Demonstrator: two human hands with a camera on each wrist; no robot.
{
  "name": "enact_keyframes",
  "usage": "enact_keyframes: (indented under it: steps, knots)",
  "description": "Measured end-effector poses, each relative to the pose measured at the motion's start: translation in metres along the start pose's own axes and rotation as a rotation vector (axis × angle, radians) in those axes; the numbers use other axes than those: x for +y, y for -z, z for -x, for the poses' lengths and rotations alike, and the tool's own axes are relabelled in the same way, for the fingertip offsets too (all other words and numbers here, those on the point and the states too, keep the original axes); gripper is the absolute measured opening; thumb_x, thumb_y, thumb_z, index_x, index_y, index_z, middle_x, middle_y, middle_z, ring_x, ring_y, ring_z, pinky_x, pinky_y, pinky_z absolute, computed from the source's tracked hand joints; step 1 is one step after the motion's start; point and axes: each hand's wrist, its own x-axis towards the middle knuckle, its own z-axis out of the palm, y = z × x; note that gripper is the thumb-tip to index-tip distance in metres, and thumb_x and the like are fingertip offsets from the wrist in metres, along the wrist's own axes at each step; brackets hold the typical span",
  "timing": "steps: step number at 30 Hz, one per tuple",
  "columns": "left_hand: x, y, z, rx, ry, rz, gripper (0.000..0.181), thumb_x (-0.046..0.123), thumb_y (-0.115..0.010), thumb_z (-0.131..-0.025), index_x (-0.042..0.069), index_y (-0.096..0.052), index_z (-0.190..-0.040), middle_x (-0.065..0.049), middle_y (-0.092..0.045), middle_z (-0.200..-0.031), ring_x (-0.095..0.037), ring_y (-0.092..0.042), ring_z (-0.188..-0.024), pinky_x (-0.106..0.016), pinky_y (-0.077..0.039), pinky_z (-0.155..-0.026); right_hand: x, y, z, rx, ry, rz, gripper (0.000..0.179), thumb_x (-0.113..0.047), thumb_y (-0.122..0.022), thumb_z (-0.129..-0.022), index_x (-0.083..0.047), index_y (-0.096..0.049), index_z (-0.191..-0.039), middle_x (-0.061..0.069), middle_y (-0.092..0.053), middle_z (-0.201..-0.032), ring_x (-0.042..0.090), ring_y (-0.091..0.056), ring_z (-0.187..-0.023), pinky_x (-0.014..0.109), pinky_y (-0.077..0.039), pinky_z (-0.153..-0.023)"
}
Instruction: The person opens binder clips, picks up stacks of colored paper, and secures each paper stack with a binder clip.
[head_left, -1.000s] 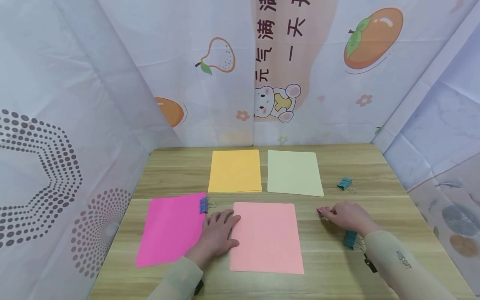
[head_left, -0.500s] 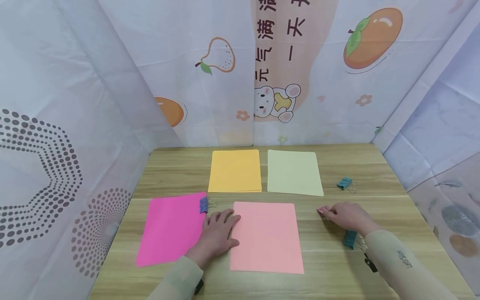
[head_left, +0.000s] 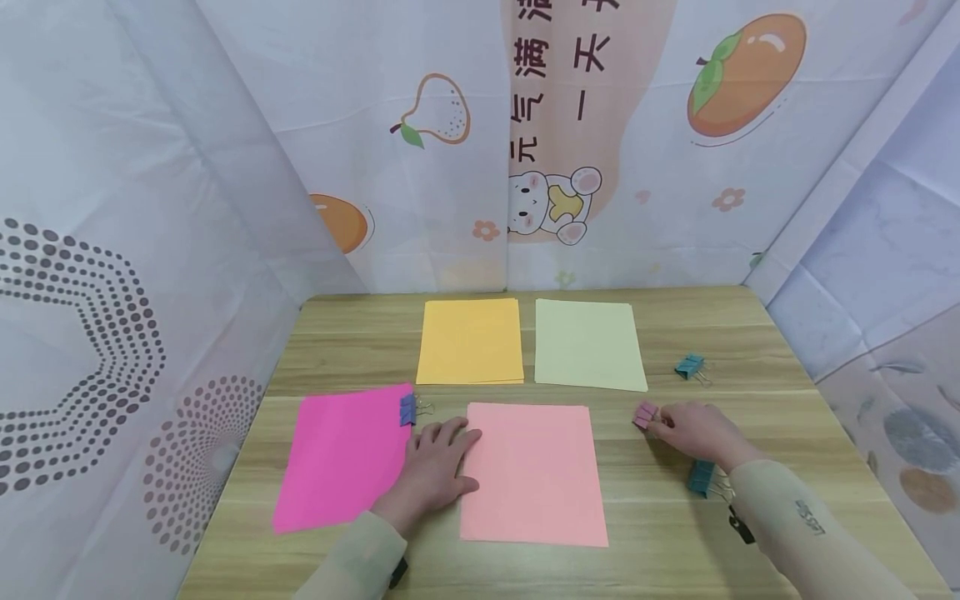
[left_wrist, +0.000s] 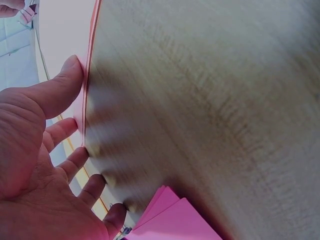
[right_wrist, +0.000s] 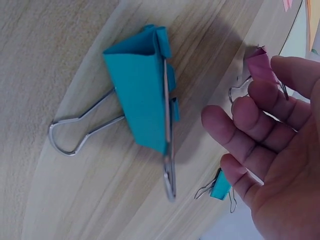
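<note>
on a wooden desk (head_left: pixel 652 571), a person's right hand (head_left: pixel 699 431) keeps its grip pinched on a pink binder clip (head_left: pixel 643 415), right of a light pink paper stack (head_left: pixel 532 475). the left hand (head_left: pixel 433 468) has a released grip, fingers spread at that stack's left edge. farther left lies magenta paper (head_left: pixel 341 458) with a blue clip (head_left: pixel 407 410) on its edge.

matt pink paper sheets (head_left: pixel 532 475) touch the left hand (head_left: pixel 437 467); teal clip handles (right_wrist: pixel 169 172) near the right hand (head_left: pixel 697 429), shiny metal; tabletop (head_left: pixel 641 525) beneath, wood-grained.
</note>
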Motion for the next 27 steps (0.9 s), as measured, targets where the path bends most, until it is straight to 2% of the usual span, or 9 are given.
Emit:
enact_keyframes:
  steps: [6,16,27]
  knots:
    - [0.0000,0.0005,0.0007,0.000,-0.002,-0.003,0.073,0.043,-0.078,-0.088,0.025,-0.048,-0.152,-0.005,-0.034,-0.160,-0.041,-0.032,-0.141,-0.066,-0.028,-0.107,-0.0007,0.0012,0.0001,0.008,0.037,0.008,0.033,-0.027,-0.066,-0.098,-0.017,-0.052,-0.069,-0.007,-0.043,-0.063,0.012,-0.040,-0.058,0.031,-0.033,-0.056]
    - [0.0014,0.0027,0.0013,0.001,-0.001,-0.003,0.073,0.043,-0.077,-0.088,0.024,-0.048,-0.152,-0.005,-0.035,-0.160,-0.041,-0.032,-0.141,-0.066,-0.028,-0.108,0.0016,-0.0009,-0.0015,-0.004,0.078,0.035,0.023,-0.027,-0.069,-0.095,-0.017,-0.067,-0.075,-0.009,-0.048,-0.064,0.011,-0.041,-0.061,0.032,-0.037,-0.060]
    - [0.0019,0.0036,0.0025,-0.002,-0.007,0.000,0.072,0.042,-0.078,-0.088,0.024,-0.049,-0.152,-0.005,-0.036,-0.160,-0.041,-0.032,-0.141,-0.065,-0.028,-0.107,0.0047,-0.0043,-0.0023,-0.002,0.096,0.090,0.028,-0.027,-0.067,-0.097,-0.018,-0.059,-0.072,-0.008,-0.046,-0.063,0.011,-0.041,-0.058,0.029,-0.034,-0.056]
